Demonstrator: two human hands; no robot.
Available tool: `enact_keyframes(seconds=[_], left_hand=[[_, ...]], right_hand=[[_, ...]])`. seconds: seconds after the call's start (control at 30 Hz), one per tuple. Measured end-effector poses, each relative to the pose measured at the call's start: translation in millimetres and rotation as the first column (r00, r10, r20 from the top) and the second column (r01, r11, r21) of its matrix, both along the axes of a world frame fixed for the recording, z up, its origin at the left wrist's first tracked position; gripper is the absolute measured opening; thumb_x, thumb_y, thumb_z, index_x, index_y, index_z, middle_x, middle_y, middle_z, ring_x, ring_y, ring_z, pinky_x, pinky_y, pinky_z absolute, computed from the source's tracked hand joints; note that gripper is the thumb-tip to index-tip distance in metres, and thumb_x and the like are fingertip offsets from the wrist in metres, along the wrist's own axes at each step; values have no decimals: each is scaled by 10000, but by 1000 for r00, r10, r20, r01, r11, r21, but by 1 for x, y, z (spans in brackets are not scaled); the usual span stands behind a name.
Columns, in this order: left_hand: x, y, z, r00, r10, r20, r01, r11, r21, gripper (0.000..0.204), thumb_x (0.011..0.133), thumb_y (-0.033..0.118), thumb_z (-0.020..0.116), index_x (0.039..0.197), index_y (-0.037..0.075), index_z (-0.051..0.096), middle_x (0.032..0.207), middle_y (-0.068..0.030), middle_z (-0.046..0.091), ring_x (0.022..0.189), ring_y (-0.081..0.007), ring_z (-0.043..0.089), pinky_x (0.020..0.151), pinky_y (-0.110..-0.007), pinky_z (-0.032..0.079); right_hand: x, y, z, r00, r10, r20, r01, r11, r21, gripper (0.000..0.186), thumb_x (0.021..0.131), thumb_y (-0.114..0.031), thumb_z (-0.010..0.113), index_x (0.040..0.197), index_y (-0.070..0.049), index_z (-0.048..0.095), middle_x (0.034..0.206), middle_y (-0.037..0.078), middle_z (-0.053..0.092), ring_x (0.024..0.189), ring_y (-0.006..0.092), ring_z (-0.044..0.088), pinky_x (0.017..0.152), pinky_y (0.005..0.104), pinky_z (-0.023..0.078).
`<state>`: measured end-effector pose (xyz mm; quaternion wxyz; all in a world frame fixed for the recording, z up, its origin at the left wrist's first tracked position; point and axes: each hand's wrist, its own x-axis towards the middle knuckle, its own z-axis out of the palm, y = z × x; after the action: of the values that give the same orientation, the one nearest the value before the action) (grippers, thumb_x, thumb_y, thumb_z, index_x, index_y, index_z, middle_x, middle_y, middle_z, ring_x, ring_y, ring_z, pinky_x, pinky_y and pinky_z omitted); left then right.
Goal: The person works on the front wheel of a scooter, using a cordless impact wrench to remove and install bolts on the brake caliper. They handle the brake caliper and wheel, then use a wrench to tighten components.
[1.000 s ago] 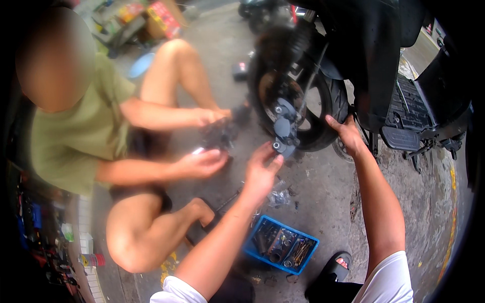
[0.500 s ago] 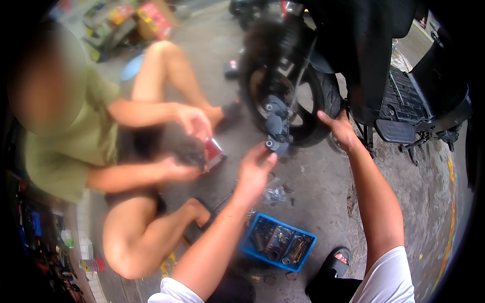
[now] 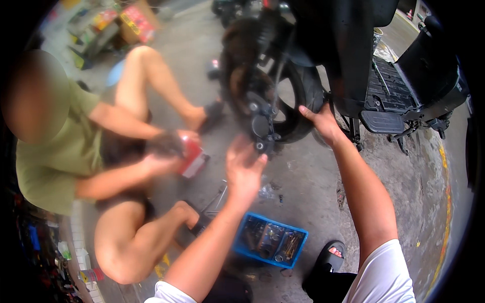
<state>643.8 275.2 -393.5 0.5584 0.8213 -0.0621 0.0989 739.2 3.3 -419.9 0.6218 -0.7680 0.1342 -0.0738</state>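
Note:
A black scooter's front wheel (image 3: 307, 91) has a dark grey brake caliper (image 3: 260, 126) at its lower left, with bolts showing. My right hand (image 3: 326, 126) grips the tyre at its right side, thumb on the tread. My left hand (image 3: 243, 171) is just below and left of the caliper, blurred, with fingers raised and apart; I cannot tell whether the thumb touches the caliper. Left of it, a co-worker's hands (image 3: 156, 161) hold a blurred dark part beside a red packet (image 3: 193, 156).
The co-worker (image 3: 58, 161) sits on the concrete floor at left, legs bent. A blue parts crate (image 3: 275, 223) lies below my left hand, near my sandalled foot (image 3: 331, 260). The scooter's footboard (image 3: 379, 76) is at upper right, boxes (image 3: 131, 22) at upper left.
My left hand's fingers have lifted away from the caliper's lower end. The co-worker's hands have moved, and a red packet now shows in them. The whole view has shifted somewhat.

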Motion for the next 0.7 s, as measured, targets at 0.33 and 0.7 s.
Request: enact_keyframes(seconds=[0.33, 0.7], left_hand=[[-13, -10, 25, 922, -13, 387, -57, 984, 170, 293, 823, -41, 664, 1112, -82, 683, 1504, -289, 380, 1277, -420, 548, 1009, -437, 498], [-14, -5, 36, 857, -111, 503, -41, 958, 282, 388, 799, -55, 650, 1186, -24, 660, 1502, -305, 379, 1283, -439, 528, 956, -435, 497]], right_hand=[[2, -6, -3, 999, 45, 13, -45, 998, 44, 1027, 826, -397, 829, 1469, 137, 232, 1447, 286, 470, 1350, 324, 483, 1121, 372, 385], [4, -7, -6, 999, 39, 7, -39, 999, 9, 1045, 822, -422, 825, 1474, 137, 229, 1457, 292, 459, 1362, 335, 473, 1121, 375, 384]])
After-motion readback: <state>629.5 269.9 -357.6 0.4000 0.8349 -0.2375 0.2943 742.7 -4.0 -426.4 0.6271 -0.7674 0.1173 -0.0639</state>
